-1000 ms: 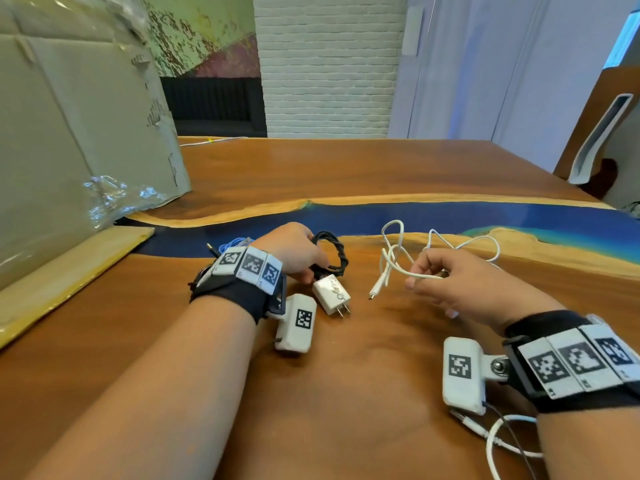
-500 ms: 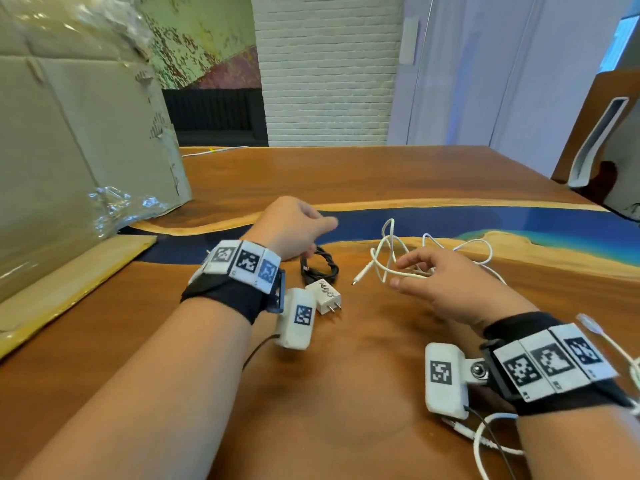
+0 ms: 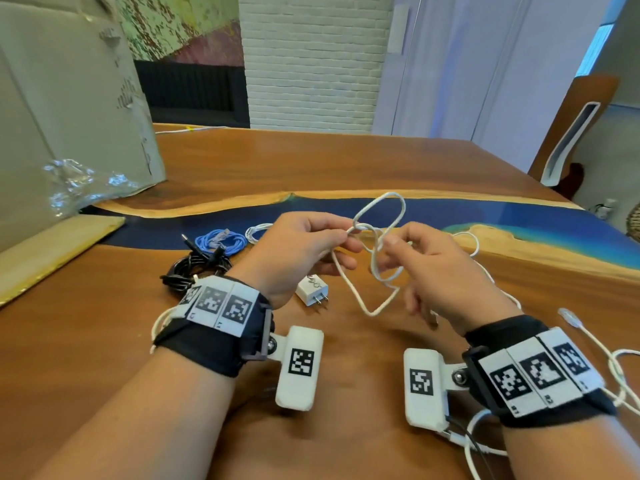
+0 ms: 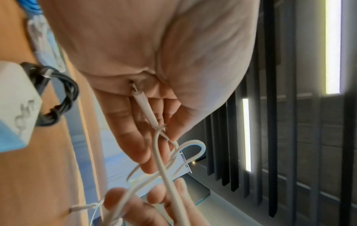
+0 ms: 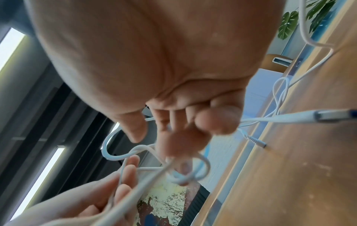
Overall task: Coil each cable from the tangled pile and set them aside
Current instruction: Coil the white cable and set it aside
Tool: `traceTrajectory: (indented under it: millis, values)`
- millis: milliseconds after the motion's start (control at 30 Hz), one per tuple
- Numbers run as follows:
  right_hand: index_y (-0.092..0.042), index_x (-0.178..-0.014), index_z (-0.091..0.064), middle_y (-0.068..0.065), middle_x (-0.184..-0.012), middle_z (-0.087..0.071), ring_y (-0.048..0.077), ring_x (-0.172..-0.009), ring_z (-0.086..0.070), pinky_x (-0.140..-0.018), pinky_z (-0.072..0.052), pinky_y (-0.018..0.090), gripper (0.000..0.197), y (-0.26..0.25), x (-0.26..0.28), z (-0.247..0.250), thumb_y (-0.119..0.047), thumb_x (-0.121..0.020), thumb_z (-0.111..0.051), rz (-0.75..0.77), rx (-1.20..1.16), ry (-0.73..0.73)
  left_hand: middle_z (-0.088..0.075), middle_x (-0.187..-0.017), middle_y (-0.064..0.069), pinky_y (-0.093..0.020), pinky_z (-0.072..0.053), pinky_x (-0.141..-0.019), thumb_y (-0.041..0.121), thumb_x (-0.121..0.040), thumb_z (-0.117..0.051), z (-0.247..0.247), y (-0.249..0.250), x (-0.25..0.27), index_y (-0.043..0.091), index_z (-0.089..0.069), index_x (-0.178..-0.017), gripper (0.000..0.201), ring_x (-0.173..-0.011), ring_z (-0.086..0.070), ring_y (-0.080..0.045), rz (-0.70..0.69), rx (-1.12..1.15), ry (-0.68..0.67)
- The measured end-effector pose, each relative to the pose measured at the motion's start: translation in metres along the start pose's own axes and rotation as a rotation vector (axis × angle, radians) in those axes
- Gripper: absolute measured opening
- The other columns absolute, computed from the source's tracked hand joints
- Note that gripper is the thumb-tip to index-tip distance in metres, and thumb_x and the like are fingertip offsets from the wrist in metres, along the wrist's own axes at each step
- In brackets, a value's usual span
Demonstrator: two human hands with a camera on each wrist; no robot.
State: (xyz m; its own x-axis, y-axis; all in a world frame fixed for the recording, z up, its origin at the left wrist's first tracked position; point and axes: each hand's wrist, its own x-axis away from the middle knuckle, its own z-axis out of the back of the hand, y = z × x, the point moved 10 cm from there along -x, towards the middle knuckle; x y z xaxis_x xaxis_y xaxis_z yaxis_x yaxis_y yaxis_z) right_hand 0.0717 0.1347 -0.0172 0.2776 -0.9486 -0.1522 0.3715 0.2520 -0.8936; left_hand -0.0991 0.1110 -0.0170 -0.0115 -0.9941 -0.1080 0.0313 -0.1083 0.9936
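Both hands hold a tangled white cable (image 3: 374,310) up over the wooden table (image 3: 311,161). My left hand (image 3: 346,237) pinches it at a knot, and a loop (image 3: 381,202) stands above. My right hand (image 3: 388,252) grips the strands beside it, fingers curled. In the left wrist view a white plug end (image 4: 142,105) lies along the left fingers. The right wrist view shows the knot (image 5: 183,175) and a USB plug (image 5: 332,114) dangling. A blue coil (image 3: 218,240), a white coil (image 3: 256,232) and a black cable (image 3: 194,268) lie to the left.
A white charger (image 3: 311,289) lies on the table under my left hand, a black coil (image 4: 63,97) attached. A large cardboard box (image 3: 69,133) stands at the left. Another white cable (image 3: 616,368) with a clear plug (image 3: 568,315) trails at the right. A chair (image 3: 571,133) stands far right.
My left hand let go of the black coil with the charger and moved right to pinch the white cable. Both hands have lifted the white cable off the table.
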Motion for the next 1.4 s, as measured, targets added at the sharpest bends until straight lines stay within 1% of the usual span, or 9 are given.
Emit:
traceTrajectory:
  millis: [67,200,300,400,600,900,1000,1133,1400]
  values:
    - [-0.016,-0.097,-0.060,0.005,-0.086,-0.078,0.017,-0.042,-0.053,-0.044,-0.042,0.030,0.013,-0.003,0.003,0.007,-0.029,-0.101,-0.062,0.013,0.018,0.032,-0.077,-0.093,-0.008,-0.031,-0.060,-0.069,0.006,-0.106,-0.051,-0.004,-0.006,0.002,0.011,-0.073,-0.112,0.024,-0.077,-0.073,-0.022,0.032,0.027,-0.007]
    - [-0.020,-0.094,-0.077,0.004,-0.079,-0.078,0.025,-0.079,-0.072,-0.077,-0.057,0.039,0.010,-0.008,0.003,0.009,-0.014,-0.096,-0.069,0.099,0.076,0.037,-0.079,-0.098,-0.003,-0.036,-0.060,-0.076,0.010,-0.107,-0.048,0.001,-0.009,-0.001,0.020,-0.074,-0.109,0.027,-0.083,-0.075,-0.020,0.002,0.006,0.076]
    - [-0.016,-0.090,-0.074,0.003,-0.077,-0.078,0.019,-0.077,-0.073,-0.065,-0.056,0.027,0.013,0.000,-0.001,0.028,-0.016,-0.098,-0.065,0.080,0.012,0.180,-0.078,-0.092,-0.004,-0.040,-0.061,-0.077,0.007,-0.106,-0.047,0.026,-0.010,-0.003,0.015,-0.073,-0.109,0.027,-0.079,-0.074,-0.023,-0.003,0.058,0.243]
    - [-0.012,-0.099,-0.069,0.001,-0.079,-0.078,0.014,-0.074,-0.073,-0.062,-0.052,0.021,0.013,0.010,-0.002,0.047,-0.021,-0.102,-0.060,0.037,-0.126,0.317,-0.065,-0.073,-0.007,-0.033,-0.057,-0.058,-0.001,-0.100,-0.046,0.041,-0.012,0.000,0.006,-0.071,-0.105,0.027,-0.060,-0.064,-0.020,0.027,0.140,0.348]
    - [-0.003,-0.109,-0.065,0.005,-0.070,-0.070,0.024,-0.064,-0.070,-0.067,-0.060,0.031,0.015,0.012,0.000,0.042,-0.016,-0.104,-0.057,0.039,-0.387,0.290,-0.054,-0.056,-0.006,-0.026,-0.042,-0.045,0.001,-0.093,-0.051,0.017,-0.013,0.000,0.004,-0.074,-0.088,0.023,-0.056,-0.059,-0.022,0.057,-0.051,0.214]
    - [-0.007,-0.104,-0.066,0.010,-0.082,-0.071,0.025,-0.066,-0.072,-0.070,-0.061,0.039,0.011,-0.001,0.003,0.017,-0.011,-0.103,-0.057,0.054,-0.596,0.081,-0.066,-0.103,0.014,-0.041,-0.054,-0.093,0.026,-0.078,-0.086,0.015,0.013,0.006,0.032,-0.080,-0.083,0.010,-0.103,-0.063,-0.007,-0.162,-0.328,0.294]
    - [-0.004,-0.104,-0.063,0.006,-0.072,-0.064,0.024,-0.065,-0.073,-0.078,-0.063,0.046,0.010,-0.004,0.003,0.008,-0.010,-0.103,-0.055,0.047,-0.635,0.038,-0.074,-0.086,0.009,-0.027,-0.053,-0.075,0.029,-0.078,-0.087,-0.003,0.021,0.011,0.025,-0.080,-0.083,0.009,-0.082,-0.066,-0.002,-0.188,-0.282,0.159]
    - [-0.006,-0.111,-0.059,0.005,-0.069,-0.054,0.022,-0.054,-0.069,-0.057,-0.052,0.033,0.012,-0.003,0.003,0.011,-0.016,-0.105,-0.054,0.060,-0.598,0.066,-0.076,-0.079,0.001,-0.014,-0.051,-0.059,0.018,-0.079,-0.086,-0.042,0.000,0.016,0.007,-0.073,-0.100,0.026,-0.072,-0.069,-0.009,-0.010,-0.234,-0.140]
    - [-0.013,-0.107,-0.054,0.011,-0.090,-0.074,0.029,-0.061,-0.072,-0.055,-0.061,0.039,0.011,0.002,0.004,0.016,-0.022,-0.108,-0.047,-0.016,-0.690,0.098,-0.065,-0.066,-0.002,-0.030,-0.048,-0.061,0.021,-0.087,-0.081,-0.055,-0.018,0.018,0.022,-0.073,-0.112,0.026,-0.058,-0.054,-0.015,0.087,-0.301,-0.286]
